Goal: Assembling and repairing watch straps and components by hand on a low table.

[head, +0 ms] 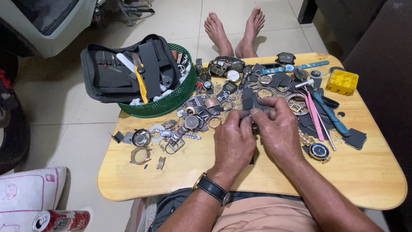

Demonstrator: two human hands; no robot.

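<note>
1. A green basket point(171, 103) holding a black tool case point(124, 71) sits at the tabletop's point(369, 172) ten o'clock corner.
2. Loose watch cases and bracelet parts point(189, 124) lie at nine o'clock of the hands.
3. The left hand point(234, 141) and right hand point(279, 129) meet at centre, both pinching a dark grey strap piece point(257, 112) between the fingertips, at their twelve o'clock.
4. Pink tweezers point(314, 116) and a blue-handled tool point(329, 114) lie at three o'clock.
5. A yellow box point(342, 81) sits at two o'clock.
</note>
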